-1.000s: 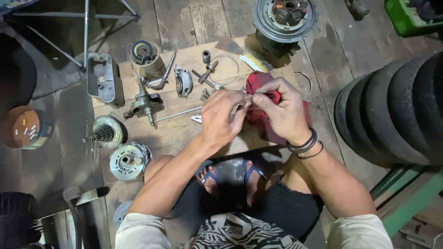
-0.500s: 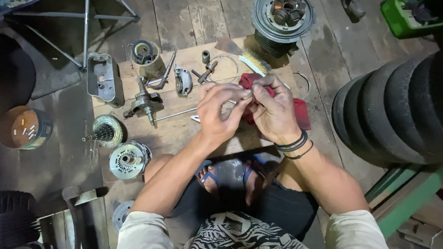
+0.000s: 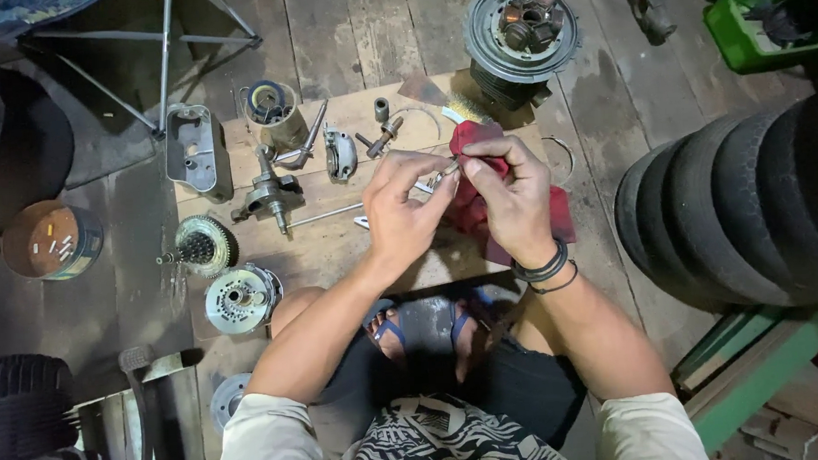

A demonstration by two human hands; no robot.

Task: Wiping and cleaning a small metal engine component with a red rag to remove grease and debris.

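- A small metal part [image 3: 441, 174] is pinched in the left hand [image 3: 399, 212] above the board [image 3: 337, 251].
- A red rag [image 3: 478, 141] is gripped by the right hand [image 3: 507, 195], against that part.
- Wiping appears underway; a crankshaft [image 3: 267, 194] and gears [image 3: 201, 248] lie apart at the left.

Light fell brightest on the central wooden board [image 3: 337, 251], leaving the corners dim. The view was sharp, with wide-angle bending at the edges.
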